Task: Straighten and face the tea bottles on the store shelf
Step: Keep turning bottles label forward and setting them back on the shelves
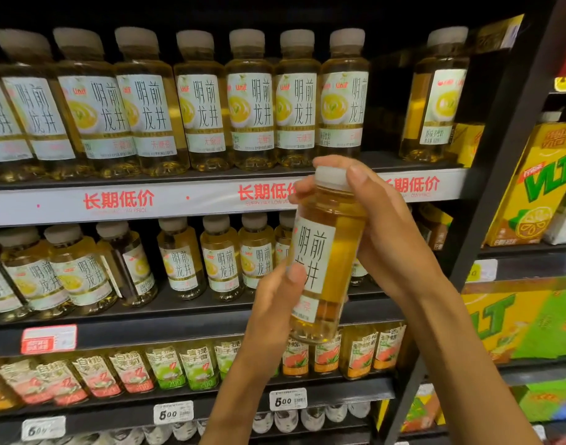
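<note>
Head view: both hands grip the tea bottle off the shelf, right hand at its cap, left hand low; rotate label forward, then seat it in the top-row gap.

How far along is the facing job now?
Done: most of the top-shelf row faces forward. In hand: both hands, left and right, hold one tea bottle. Left: the gap on the top shelf, the turned end bottle and skewed middle-shelf bottles.

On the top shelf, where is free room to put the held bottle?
A bare gap lies on the top shelf between the row's last bottle and the lone bottle by the upright. Left of it, bottles stand packed.
</note>
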Available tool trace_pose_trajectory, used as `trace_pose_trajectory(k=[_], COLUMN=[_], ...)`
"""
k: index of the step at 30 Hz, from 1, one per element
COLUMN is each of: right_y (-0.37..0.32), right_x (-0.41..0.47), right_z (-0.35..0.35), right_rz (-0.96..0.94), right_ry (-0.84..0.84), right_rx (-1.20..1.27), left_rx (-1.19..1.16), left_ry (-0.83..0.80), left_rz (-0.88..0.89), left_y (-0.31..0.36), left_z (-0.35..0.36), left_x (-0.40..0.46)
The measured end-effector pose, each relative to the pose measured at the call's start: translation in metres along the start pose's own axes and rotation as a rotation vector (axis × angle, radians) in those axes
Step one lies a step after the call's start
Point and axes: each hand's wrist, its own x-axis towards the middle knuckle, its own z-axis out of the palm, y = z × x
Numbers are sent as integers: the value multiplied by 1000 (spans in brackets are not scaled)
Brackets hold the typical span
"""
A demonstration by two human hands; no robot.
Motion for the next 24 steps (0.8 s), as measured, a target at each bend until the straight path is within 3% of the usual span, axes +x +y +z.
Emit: trace_pose_trajectory(k=[4, 9, 12, 15, 20, 24], right_y=[-1, 0, 2, 3, 2, 9], right_x=[4, 2, 1, 6, 14, 11], right_z=[2, 6, 8, 1, -3, -1], right_rz=[-3, -66, -19, 54, 94, 75], right_ry=[16, 148, 151, 86, -75, 24], right_rx=[75, -78, -50, 129, 214, 104], left_rx=[-1, 124, 113, -38, -164, -37], left_ry=[-5, 92, 110, 84, -28, 77], left_rz=[-63, 75, 87, -36, -187, -230], left_y=[-3, 1, 1, 2, -1, -3], left_z=[2, 9, 15, 10, 6, 1], left_x=[3, 8, 7, 7, 3, -2])
